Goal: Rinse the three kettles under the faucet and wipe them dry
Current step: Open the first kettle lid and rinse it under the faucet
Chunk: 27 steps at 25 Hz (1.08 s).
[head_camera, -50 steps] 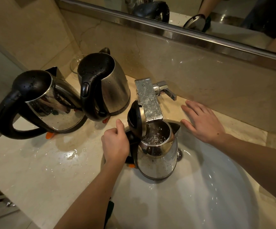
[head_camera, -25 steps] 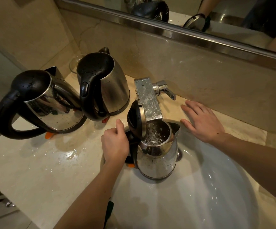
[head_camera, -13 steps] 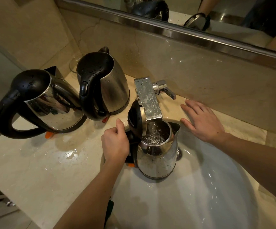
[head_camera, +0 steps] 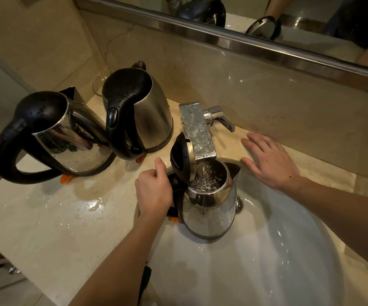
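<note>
Kettle [head_camera: 209,208] is kept under faucet [head_camera: 197,131]; rinse ongoing.
It is gripped by left hand [head_camera: 153,193]; right hand [head_camera: 269,162] is laid flat, open, on counter [head_camera: 46,217].

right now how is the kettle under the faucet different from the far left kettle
The kettle under the faucet has its lid open; the far left kettle is shut. The left hand grips the kettle under the faucet, water churning inside; the far left kettle stands untouched on the counter. Both are steel with black handles.
</note>
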### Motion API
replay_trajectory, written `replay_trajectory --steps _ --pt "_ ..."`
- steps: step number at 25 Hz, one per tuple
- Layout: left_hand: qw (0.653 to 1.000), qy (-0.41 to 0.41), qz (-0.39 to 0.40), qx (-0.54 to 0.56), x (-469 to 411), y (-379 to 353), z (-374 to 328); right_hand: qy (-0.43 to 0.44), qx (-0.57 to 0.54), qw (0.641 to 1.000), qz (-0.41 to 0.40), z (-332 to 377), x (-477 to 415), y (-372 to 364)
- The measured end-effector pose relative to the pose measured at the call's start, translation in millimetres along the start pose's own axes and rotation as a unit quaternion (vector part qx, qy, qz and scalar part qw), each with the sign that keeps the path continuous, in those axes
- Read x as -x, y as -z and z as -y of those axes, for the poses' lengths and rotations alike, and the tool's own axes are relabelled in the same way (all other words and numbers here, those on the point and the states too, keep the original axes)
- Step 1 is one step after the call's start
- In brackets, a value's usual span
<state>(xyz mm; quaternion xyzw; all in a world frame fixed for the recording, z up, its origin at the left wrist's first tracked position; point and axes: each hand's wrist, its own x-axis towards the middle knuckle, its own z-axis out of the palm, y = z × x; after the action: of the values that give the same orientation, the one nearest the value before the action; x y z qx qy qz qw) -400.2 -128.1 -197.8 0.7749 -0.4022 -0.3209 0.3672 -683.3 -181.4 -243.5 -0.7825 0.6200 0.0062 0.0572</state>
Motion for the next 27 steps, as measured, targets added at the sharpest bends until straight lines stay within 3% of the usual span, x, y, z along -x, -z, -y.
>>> replay_trajectory --steps 27 --pt "1.000 0.008 0.000 0.000 0.4 0.7 -3.1 -0.004 0.002 1.000 0.005 0.6 -0.1 0.5"
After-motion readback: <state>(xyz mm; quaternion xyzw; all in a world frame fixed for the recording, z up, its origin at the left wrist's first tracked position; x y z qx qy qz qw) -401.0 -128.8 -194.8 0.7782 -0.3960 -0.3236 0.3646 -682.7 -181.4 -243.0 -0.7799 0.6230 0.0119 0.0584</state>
